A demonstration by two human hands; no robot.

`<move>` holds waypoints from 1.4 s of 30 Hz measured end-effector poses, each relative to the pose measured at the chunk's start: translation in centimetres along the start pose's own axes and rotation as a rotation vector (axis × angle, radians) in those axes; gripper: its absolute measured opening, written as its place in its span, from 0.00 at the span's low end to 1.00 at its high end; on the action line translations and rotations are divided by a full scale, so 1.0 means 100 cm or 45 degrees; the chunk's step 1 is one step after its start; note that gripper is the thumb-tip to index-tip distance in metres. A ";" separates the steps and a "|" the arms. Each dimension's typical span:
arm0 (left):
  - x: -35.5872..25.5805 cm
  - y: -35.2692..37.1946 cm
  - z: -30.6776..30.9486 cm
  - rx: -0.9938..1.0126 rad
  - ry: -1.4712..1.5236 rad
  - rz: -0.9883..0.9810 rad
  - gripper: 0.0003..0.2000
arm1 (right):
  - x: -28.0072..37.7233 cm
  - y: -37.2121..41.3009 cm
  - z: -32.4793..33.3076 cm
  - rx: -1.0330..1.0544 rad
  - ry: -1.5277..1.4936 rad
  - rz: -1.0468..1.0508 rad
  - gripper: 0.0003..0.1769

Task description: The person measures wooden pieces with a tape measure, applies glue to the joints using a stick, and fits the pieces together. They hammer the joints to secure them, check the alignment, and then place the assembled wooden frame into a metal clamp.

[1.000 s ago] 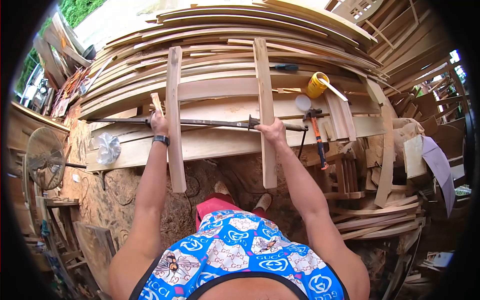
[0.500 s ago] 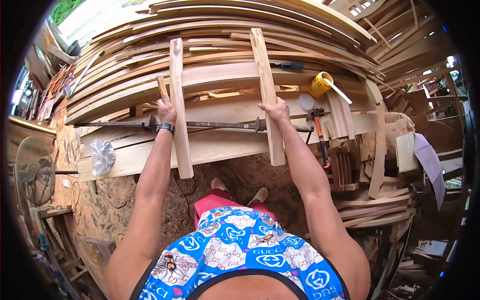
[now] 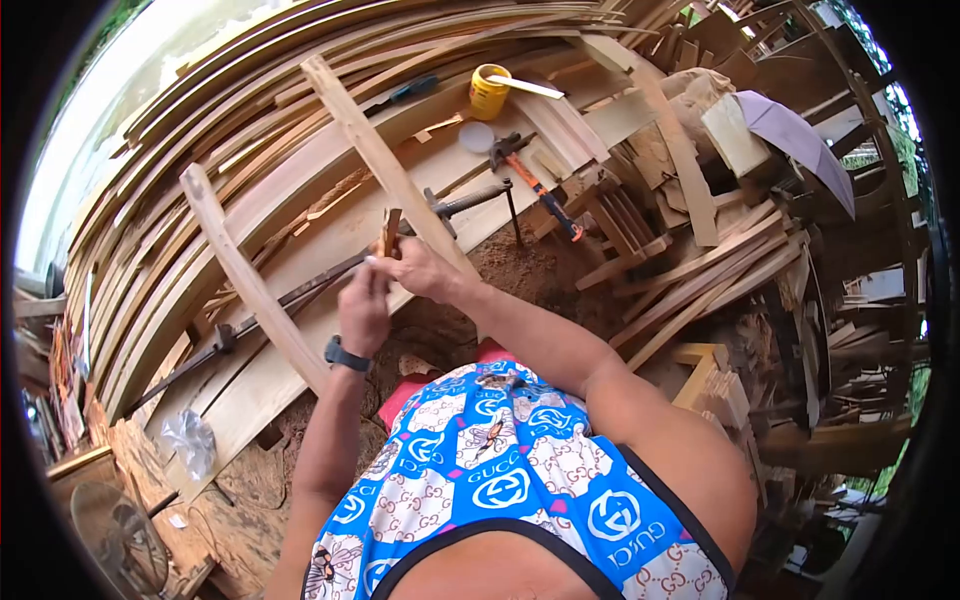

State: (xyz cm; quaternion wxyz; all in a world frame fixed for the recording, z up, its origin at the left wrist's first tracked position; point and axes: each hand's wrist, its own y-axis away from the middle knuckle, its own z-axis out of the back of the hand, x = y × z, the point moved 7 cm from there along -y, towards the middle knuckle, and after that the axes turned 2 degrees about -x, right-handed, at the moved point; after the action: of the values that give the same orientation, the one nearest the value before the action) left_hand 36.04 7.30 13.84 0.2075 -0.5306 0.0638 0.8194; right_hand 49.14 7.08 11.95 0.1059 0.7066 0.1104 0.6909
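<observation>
Here, pale planks (image 3: 255,402) beyond the hands (image 3: 418,270), sawdusty ground (image 3: 495,262) below.

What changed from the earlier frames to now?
The right hand let go of the right post and met the left hand at the small wood piece, carried rightward from beside the left post; which hand grips it is unclear. The wooden frame lies farther away than at first. Hammer, yellow tub and plastic bag stayed put.
</observation>
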 end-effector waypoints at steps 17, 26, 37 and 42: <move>-0.004 0.081 -0.059 0.103 -0.361 0.392 0.14 | -0.094 0.015 0.470 -0.850 1.186 -0.368 0.22; -0.057 0.032 -0.142 0.154 -0.339 0.408 0.12 | -0.096 -0.008 0.484 -1.066 0.925 0.227 0.18; -0.060 0.028 -0.133 0.181 -0.658 0.648 0.16 | -0.090 0.070 0.430 -0.804 0.868 0.366 0.12; -0.045 0.044 -0.135 0.329 -0.715 0.785 0.16 | -0.158 0.188 0.400 -0.631 0.571 0.028 0.13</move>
State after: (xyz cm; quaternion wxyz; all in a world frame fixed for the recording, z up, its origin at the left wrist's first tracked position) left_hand 47.23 -2.28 11.62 0.0274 -0.2128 0.2623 0.9408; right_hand 89.00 -15.50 1.63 0.2401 0.4910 -0.0483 0.8360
